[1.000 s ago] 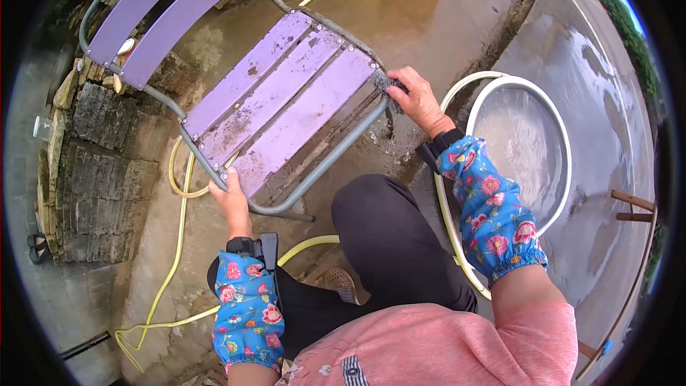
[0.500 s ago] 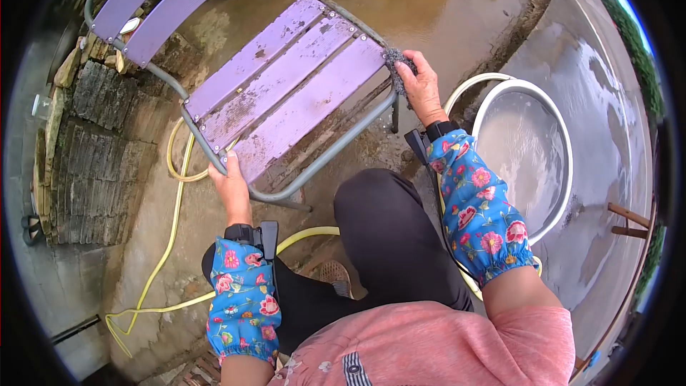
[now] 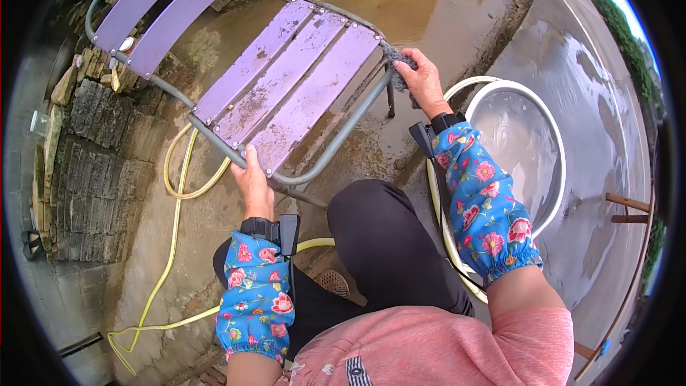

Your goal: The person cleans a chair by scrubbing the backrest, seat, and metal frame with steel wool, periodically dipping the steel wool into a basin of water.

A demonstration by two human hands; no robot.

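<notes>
Purple chair: the chair (image 3: 282,77) is standing in front of the person, at a slant, with its backrest pointing to the upper left; brown dirt is marking its seat slats.
Left hand: the left hand (image 3: 255,182) is closing around the side of the seat near its front corner, the thumb lying on top; the undersides of the fingers are hiding from view.
Right hand: the right hand (image 3: 423,84) is holding a grey scouring pad (image 3: 397,64), fingers bunched around it, at the opposite front corner.
Step in hand: the person seems to be scrubbing the chair's grey frame (image 3: 174,91) where it is bending at that corner, while the left hand is steadying the seat.
Next move: the work is probably calling for firm pressure along the tube, with the pad following its curve and the left hand bracing against any tipping.
Basin: a white-rimmed basin (image 3: 562,161) is holding cloudy water beside the right forearm.
Hose: a yellow hose (image 3: 176,221) is trailing over the ground at the left.
</notes>
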